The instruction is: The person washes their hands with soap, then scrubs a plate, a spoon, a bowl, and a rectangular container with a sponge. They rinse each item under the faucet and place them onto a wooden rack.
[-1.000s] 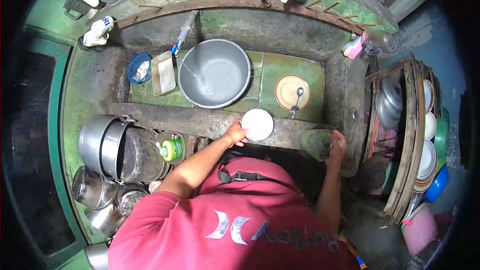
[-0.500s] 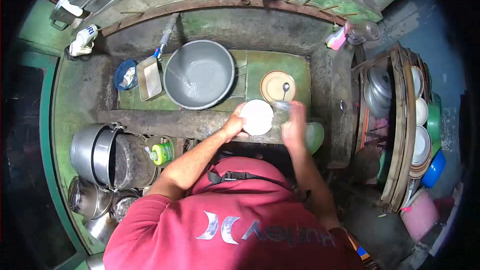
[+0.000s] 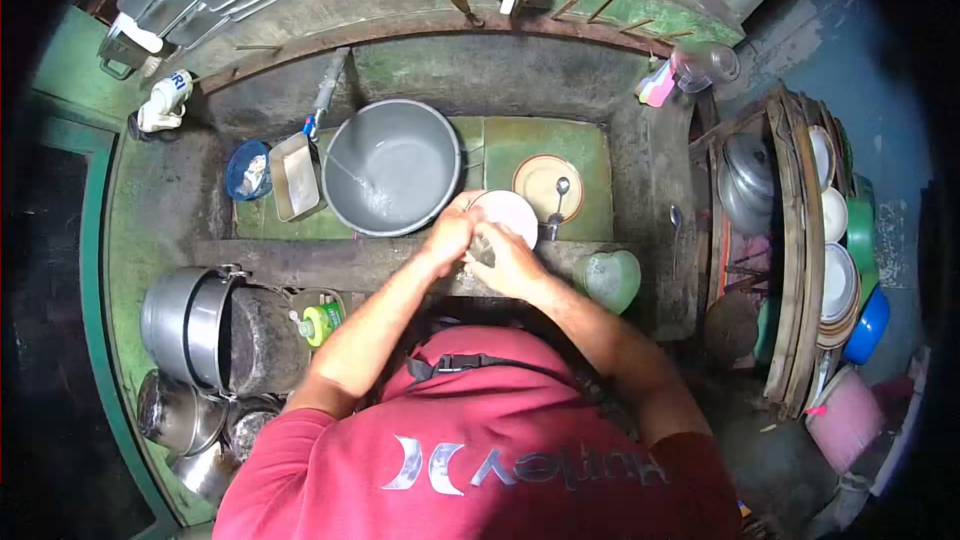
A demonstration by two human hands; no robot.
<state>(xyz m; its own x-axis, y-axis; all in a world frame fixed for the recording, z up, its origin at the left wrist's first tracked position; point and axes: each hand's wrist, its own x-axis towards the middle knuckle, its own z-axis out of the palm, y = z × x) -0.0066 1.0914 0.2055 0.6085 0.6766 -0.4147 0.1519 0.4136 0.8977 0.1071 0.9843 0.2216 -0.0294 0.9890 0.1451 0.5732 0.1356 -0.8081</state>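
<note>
A round white dish (image 3: 512, 212) is held over the sink's front ledge, with my left hand (image 3: 450, 237) closed on its left edge. My right hand (image 3: 508, 265) is closed at the dish's near side, close to the left fingers. Something greyish shows between its fingers, too hidden to name. Just beyond the dish lies a cream plate (image 3: 535, 178) with a brown rim and a spoon (image 3: 562, 186) on it. A pale green tub (image 3: 612, 280) stands right of my right hand, on the ledge.
Water runs from a tap (image 3: 325, 95) into a large grey basin (image 3: 345, 135). Left of it are a rectangular pan (image 3: 297, 178) and a blue bowl (image 3: 235, 180). A green soap bottle (image 3: 320, 324) and large pots (image 3: 175, 325) stand at left. A dish rack (image 3: 790, 250) is at right.
My right hand has moved left from beside the tub to the white dish. My left hand has shifted slightly left and up with the dish. The view has shifted a little.
</note>
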